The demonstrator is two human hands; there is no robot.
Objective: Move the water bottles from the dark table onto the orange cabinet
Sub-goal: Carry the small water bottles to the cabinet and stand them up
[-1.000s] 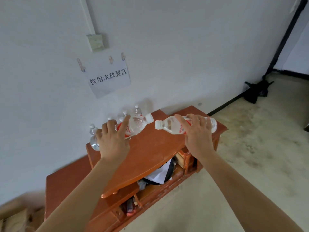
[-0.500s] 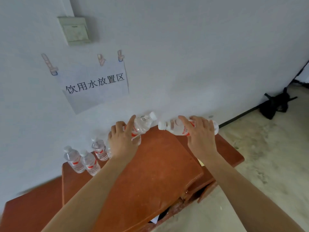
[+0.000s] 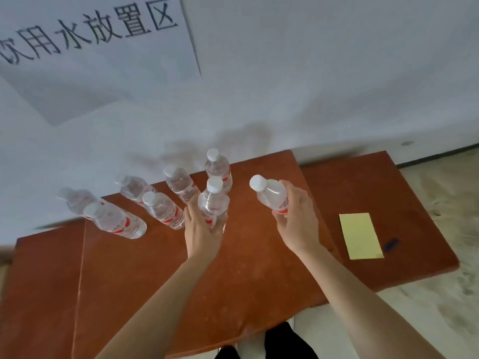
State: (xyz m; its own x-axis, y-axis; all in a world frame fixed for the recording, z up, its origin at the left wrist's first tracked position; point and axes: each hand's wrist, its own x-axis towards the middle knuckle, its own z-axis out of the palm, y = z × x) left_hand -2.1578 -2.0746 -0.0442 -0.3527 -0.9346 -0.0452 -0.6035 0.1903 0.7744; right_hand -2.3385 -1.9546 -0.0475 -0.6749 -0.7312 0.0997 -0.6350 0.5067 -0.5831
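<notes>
- Head view: I see the left hand stretched forward, fingers wrapped round the upright bottle low over the orange cabinet.
- The right hand grips the second bottle, cap tilted left, above the cabinet top.
- Six standing bottles cluster left, near the wall.

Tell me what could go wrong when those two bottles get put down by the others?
1. The left hand holds the left water bottle very close to the standing water bottles. A bump might topple several of them.
2. The right hand holds the right water bottle tilted. If it is let go like that, it may fall over and roll along the orange cabinet.
</notes>
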